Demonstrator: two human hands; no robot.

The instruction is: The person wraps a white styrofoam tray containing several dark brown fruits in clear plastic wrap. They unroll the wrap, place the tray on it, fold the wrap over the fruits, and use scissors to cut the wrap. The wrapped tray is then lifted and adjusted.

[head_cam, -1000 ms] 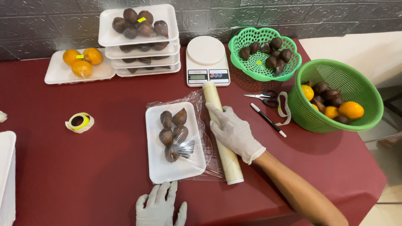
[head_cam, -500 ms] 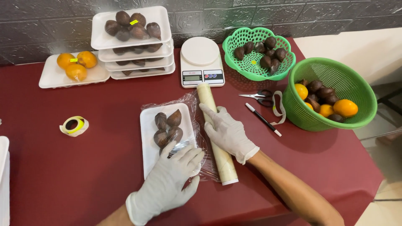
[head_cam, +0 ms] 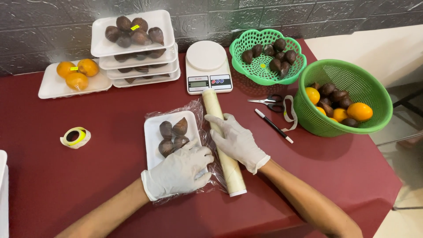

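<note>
A white foam tray [head_cam: 153, 131] with several dark brown scaly fruits [head_cam: 172, 135] lies on the dark red table, covered by clear plastic film. My left hand [head_cam: 181, 171], in a white glove, presses flat on the near end of the tray over the film. My right hand [head_cam: 236, 143], also gloved, rests on the roll of cling film [head_cam: 213, 105] that lies lengthwise just right of the tray. The film stretches from the roll across the tray.
At the back stand stacked white trays of brown fruit [head_cam: 132, 33], a tray of oranges [head_cam: 75, 75] and a white kitchen scale [head_cam: 207, 66]. Two green baskets [head_cam: 264, 72] [head_cam: 348, 75] hold fruit on the right. Scissors [head_cam: 269, 101], a pen [head_cam: 273, 126] and a tape roll [head_cam: 75, 136] lie nearby.
My left hand came up from the table's near edge and settled on the tray's near end. The right hand stayed on the roll.
</note>
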